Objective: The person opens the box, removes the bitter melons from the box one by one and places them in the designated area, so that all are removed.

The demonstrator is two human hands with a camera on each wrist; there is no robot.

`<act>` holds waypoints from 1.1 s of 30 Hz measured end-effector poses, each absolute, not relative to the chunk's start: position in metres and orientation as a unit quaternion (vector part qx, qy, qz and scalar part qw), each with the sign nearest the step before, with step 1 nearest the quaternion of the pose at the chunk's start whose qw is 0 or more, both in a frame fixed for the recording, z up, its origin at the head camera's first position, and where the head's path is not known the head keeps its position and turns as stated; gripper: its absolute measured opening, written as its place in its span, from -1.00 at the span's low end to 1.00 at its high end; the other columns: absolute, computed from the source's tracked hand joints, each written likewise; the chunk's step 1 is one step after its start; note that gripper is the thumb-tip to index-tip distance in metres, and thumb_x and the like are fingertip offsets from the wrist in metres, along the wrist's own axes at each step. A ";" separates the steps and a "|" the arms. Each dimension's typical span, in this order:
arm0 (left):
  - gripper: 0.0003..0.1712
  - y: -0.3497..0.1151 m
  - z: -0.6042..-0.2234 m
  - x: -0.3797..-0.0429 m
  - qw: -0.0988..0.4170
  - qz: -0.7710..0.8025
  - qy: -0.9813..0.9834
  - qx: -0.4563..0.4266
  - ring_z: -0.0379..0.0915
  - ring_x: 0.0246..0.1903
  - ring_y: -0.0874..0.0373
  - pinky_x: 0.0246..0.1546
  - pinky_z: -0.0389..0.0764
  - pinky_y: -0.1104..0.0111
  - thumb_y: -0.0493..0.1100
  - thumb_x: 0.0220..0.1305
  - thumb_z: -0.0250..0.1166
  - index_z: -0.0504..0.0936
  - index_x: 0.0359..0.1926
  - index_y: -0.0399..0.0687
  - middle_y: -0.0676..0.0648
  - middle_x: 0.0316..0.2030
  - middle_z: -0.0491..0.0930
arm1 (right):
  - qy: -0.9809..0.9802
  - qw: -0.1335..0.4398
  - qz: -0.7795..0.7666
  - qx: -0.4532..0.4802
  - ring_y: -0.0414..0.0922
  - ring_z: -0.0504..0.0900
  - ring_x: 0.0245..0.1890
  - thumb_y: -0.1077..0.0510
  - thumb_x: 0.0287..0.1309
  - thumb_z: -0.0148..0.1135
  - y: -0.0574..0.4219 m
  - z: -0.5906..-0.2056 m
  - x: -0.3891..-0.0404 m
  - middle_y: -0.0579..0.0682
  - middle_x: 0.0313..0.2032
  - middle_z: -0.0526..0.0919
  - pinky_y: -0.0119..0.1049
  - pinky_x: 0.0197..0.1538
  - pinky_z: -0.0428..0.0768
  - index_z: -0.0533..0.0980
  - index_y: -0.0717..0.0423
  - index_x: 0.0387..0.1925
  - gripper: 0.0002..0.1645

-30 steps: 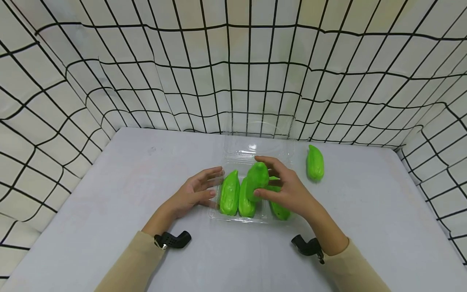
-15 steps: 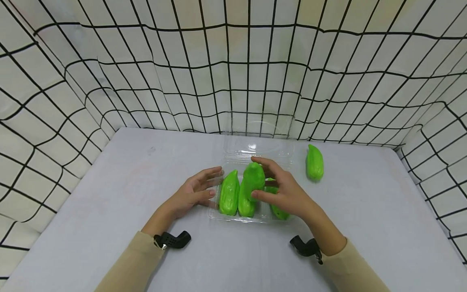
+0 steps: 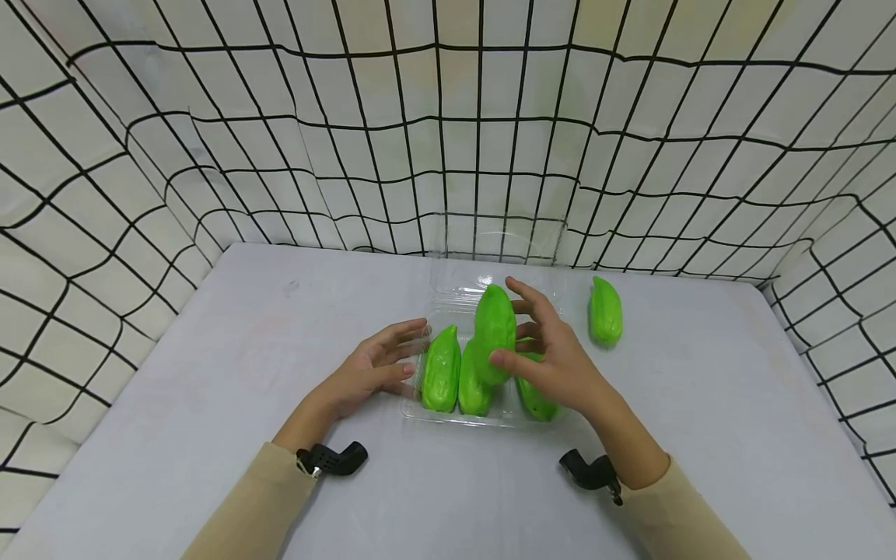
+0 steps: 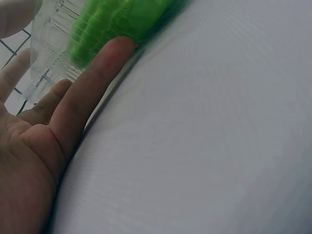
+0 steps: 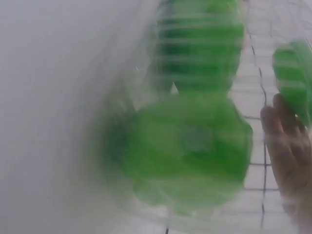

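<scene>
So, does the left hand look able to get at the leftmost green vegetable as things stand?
Probably yes: the left hand carries nothing and is close beside the leftmost green vegetable. The clear box has a wall between them, but is open above, so reaching over looks possible.

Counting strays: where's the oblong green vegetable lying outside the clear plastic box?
Head view: the vegetable lies on the white table, right of the box, beyond the right hand.

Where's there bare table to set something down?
The white table is bare left of the left hand and right of the loose green vegetable. Crowded: the clear container, holding three vegetables, with the right hand above.
</scene>
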State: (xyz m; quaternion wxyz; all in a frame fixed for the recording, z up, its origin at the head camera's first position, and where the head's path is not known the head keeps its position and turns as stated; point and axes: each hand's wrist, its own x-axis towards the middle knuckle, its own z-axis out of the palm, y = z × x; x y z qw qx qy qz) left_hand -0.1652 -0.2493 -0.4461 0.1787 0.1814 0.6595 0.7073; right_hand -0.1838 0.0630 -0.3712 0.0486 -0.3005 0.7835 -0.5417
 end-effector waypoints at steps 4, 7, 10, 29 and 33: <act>-0.22 -0.249 -0.447 -0.166 0.179 0.705 0.662 0.181 0.01 0.49 -0.20 -0.09 0.70 -0.01 -0.28 0.38 0.20 0.12 0.54 -0.02 -0.17 0.53 0.06 | 0.787 0.037 -0.542 -0.293 -0.06 0.63 -0.03 0.18 0.16 0.42 0.068 -0.373 -0.187 0.03 0.27 0.44 -0.16 0.06 0.66 0.02 -0.45 0.51 0.08; -0.22 -0.250 -0.448 -0.166 0.177 0.705 0.662 0.182 0.01 0.49 -0.21 -0.09 0.70 -0.01 -0.30 0.38 0.19 0.11 0.54 -0.03 -0.17 0.53 0.06 | 0.789 0.035 -0.537 -0.297 -0.06 0.60 0.02 0.16 0.15 0.43 0.069 -0.372 -0.187 0.00 0.29 0.42 -0.12 0.08 0.65 0.03 -0.48 0.51 0.08; -0.23 -0.250 -0.448 -0.166 0.174 0.705 0.663 0.183 0.01 0.49 -0.21 -0.09 0.70 -0.01 -0.30 0.38 0.18 0.12 0.54 -0.03 -0.15 0.53 0.07 | 0.787 0.035 -0.536 -0.303 -0.04 0.59 0.06 0.18 0.14 0.43 0.069 -0.371 -0.188 0.01 0.29 0.42 -0.08 0.09 0.63 0.03 -0.46 0.51 0.09; -0.21 -0.249 -0.447 -0.166 0.174 0.705 0.662 0.185 0.01 0.49 -0.22 -0.10 0.70 -0.02 -0.29 0.38 0.19 0.09 0.54 -0.07 -0.16 0.53 0.06 | 0.792 0.048 -0.525 -0.310 -0.06 0.58 0.05 0.13 0.14 0.42 0.069 -0.371 -0.187 -0.01 0.26 0.45 -0.09 -0.02 0.67 0.14 -0.37 0.49 -0.02; -0.21 -0.249 -0.447 -0.166 0.175 0.706 0.661 0.183 0.01 0.49 -0.22 -0.09 0.70 -0.02 -0.29 0.38 0.19 0.08 0.54 -0.09 -0.16 0.53 0.06 | 0.786 0.044 -0.528 -0.319 -0.05 0.60 0.03 0.16 0.15 0.41 0.069 -0.372 -0.187 -0.01 0.25 0.46 -0.10 -0.02 0.68 0.21 -0.26 0.47 -0.08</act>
